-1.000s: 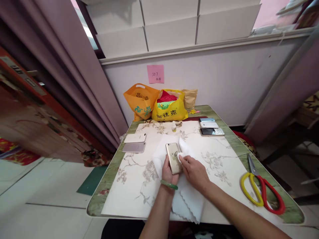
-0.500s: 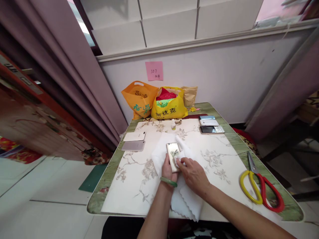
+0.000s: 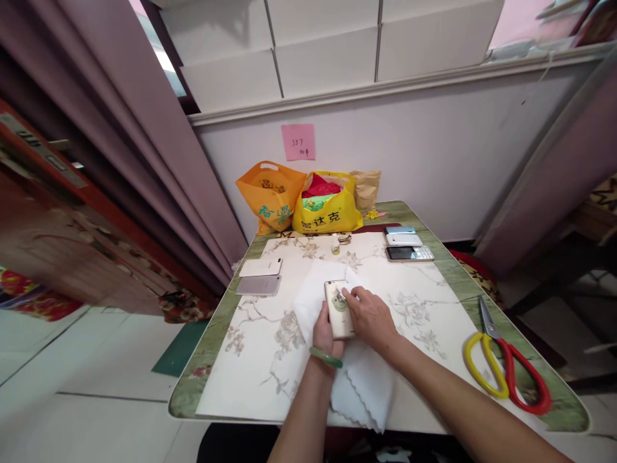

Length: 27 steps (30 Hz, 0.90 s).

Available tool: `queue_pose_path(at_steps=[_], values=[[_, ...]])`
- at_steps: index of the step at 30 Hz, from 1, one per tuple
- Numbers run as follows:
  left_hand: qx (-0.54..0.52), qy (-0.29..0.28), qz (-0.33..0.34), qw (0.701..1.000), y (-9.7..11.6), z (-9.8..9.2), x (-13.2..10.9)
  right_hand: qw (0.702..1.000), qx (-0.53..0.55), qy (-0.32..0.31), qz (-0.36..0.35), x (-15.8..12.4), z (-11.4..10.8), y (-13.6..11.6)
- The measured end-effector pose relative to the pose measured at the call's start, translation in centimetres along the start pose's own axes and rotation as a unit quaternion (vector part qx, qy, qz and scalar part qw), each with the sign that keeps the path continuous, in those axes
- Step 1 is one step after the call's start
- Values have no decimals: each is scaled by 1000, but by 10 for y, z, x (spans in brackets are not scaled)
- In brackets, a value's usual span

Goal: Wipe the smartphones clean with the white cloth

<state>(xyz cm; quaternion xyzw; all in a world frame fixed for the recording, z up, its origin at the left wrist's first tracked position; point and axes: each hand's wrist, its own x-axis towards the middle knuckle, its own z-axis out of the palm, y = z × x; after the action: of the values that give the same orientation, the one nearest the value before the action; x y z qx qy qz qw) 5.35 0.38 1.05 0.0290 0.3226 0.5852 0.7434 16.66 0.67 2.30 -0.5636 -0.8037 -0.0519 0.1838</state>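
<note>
My left hand (image 3: pixel 325 329) holds a pale smartphone (image 3: pixel 342 325) from below and along its left side, the back facing up. A round green picture with a small dark ring-like piece sits on that back. Over the phone's upper right, my right hand (image 3: pixel 369 316) has its thumb and fingers pinched at the round picture. What lies between the fingertips is mostly covered. A white cloth (image 3: pixel 359 392) with a wavy edge lies spread on the table under the phone and both hands. A green bangle (image 3: pixel 326 357) circles my left wrist.
Two phones (image 3: pixel 259 285) lie at left; several more, including a keypad phone (image 3: pixel 409 254), at right. A small bottle (image 3: pixel 335 244) stands behind the cloth. Large scissors (image 3: pixel 499 360) rest at the right edge. An orange bag (image 3: pixel 270 196) and a yellow bag (image 3: pixel 328 215) stand at the back.
My right hand's fingertips have moved up the phone's back to the round picture. The white bit seen in them before is no longer plainly visible. The phone has shifted slightly right.
</note>
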Motion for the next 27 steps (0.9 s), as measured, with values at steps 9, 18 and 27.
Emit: queue_pose_path(at_steps=[9,18,27], values=[[14,-2,1,1000,2,-1,3,992,57,18,-114,-65,-8,-15],[-7,-4,10,1000,-1,-4,3,987,116,6,-108,-41,-18,-18],[1,-13,6,1000,0,-2,0,990,126,61,0,-30,-11,8]])
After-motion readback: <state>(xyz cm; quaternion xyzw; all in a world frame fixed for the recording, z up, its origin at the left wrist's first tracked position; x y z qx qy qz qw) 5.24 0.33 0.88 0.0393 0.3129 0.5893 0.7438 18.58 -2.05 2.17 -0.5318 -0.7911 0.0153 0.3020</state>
